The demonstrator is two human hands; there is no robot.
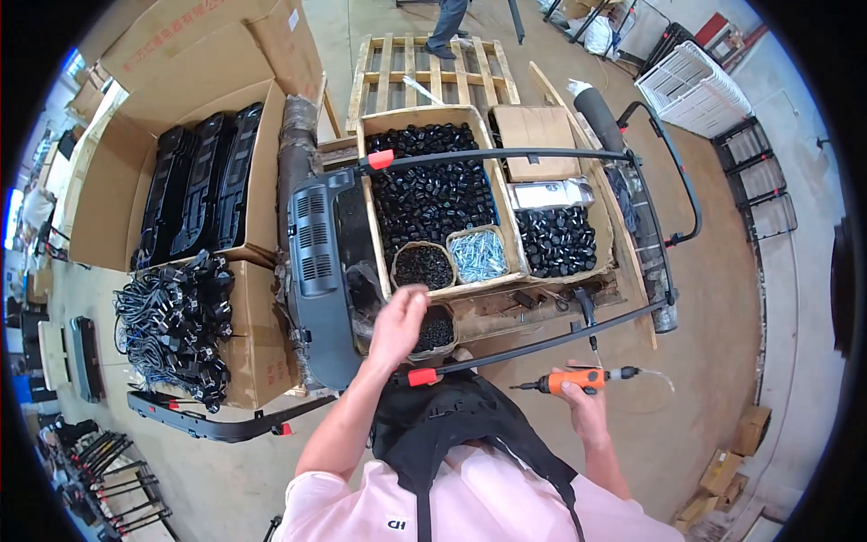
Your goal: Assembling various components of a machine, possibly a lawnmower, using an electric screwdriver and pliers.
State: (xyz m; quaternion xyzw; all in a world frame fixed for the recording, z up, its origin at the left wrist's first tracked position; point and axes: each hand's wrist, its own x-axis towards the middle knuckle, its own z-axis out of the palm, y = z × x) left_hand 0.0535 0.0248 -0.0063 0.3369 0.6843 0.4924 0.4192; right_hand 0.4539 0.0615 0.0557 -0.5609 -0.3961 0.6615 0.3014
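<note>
My right hand (587, 405) grips an orange power screwdriver (578, 380) whose bit points left; a thin cable trails from its other end. My left hand (400, 323) is raised over the near edge of the parts box, fingers curled together. Whatever may be between those fingers is too small to make out. Beside it sit a small round box of black screws (423, 266) and a box of silver screws (476, 254). Below the hand is another small box of black screws (435, 329). A black metal frame (506, 352) with a dark plastic hood (316, 239) surrounds the boxes.
Black plastic caps (433, 190) fill the large box; more black parts (555, 239) lie to its right. At left, a carton holds black plastic covers (203, 181), near bundled black cables (176, 321). A wooden pallet (384, 68) and a person's leg (449, 23) are beyond.
</note>
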